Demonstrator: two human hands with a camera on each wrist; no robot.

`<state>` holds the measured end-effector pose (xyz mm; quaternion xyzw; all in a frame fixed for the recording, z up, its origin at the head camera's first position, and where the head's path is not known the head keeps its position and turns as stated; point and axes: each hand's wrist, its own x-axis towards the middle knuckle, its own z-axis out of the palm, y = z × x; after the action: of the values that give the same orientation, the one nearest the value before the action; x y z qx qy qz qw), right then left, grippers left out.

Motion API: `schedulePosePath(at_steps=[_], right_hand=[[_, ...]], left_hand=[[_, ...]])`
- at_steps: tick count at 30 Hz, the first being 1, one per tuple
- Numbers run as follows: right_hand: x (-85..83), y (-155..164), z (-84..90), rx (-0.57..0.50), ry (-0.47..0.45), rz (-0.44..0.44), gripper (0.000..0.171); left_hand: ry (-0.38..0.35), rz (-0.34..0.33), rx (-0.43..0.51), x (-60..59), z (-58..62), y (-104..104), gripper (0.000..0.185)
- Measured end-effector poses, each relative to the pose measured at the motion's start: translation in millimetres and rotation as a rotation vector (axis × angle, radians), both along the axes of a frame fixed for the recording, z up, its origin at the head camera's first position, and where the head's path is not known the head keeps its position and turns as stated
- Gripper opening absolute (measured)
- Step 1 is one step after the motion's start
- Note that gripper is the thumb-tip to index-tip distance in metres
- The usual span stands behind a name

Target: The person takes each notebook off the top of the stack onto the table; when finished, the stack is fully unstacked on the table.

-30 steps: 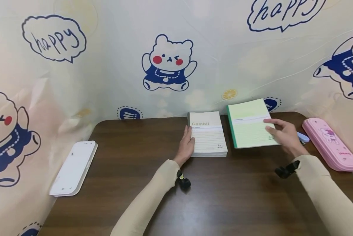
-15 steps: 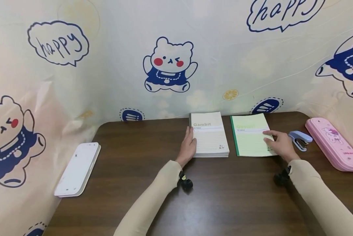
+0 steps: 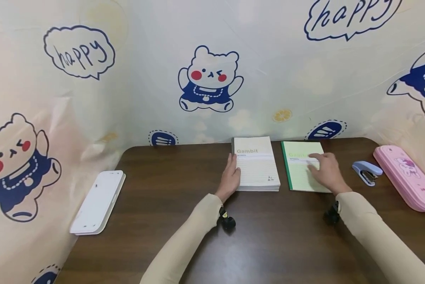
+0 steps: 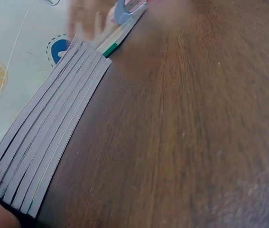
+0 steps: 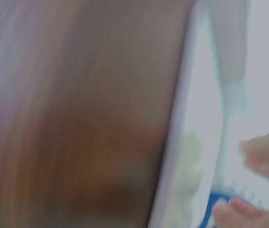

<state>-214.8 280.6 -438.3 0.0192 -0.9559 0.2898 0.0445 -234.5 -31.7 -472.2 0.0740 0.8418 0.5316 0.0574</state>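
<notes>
A stack of several cream notebooks (image 3: 256, 163) marked "Gambit" lies at the back middle of the brown table (image 3: 233, 236). My left hand (image 3: 231, 177) rests flat against its left edge; the left wrist view shows the stack's page edges (image 4: 49, 156). A single green notebook (image 3: 299, 167) lies flat just right of the stack. My right hand (image 3: 324, 170) lies on its cover with fingers extended. The right wrist view is blurred, showing a pale notebook edge (image 5: 191, 142) and fingertips (image 5: 262, 152).
A blue stapler (image 3: 366, 171) sits right of the green notebook, and a pink pencil case (image 3: 405, 177) lies by the table's right edge. A white case (image 3: 98, 201) rests at the left edge. A cartoon-bear cloth backs the table.
The green notebook, held raised and tilted a second ago, now lies flat on the table. My right hand moved left from its right edge onto the cover. The left hand stayed put.
</notes>
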Motion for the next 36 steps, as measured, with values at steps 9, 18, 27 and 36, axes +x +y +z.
schedulePosePath(at_steps=[9, 18, 27, 36], right_hand=[[-2.3, -102, -7.7, -0.282, -0.144, 0.141, 0.062], [-3.1, -119, -18.1, -0.256, -0.178, 0.084, 0.064], [-1.7, -117, -19.4, -0.249, -0.172, 0.097, 0.065], [-0.6, -117, -19.2, -0.274, -0.160, 0.109, 0.064]], left_hand=[[0.014, 0.007, 0.018, -0.2, -3.2, 2, 0.055], [0.032, 0.020, 0.018, -0.9, -3.5, 2, 0.056], [0.054, 0.011, -0.020, -2.1, -0.4, 5, 0.056], [0.113, 0.073, 0.019, -0.3, 28.1, 10, 0.049]])
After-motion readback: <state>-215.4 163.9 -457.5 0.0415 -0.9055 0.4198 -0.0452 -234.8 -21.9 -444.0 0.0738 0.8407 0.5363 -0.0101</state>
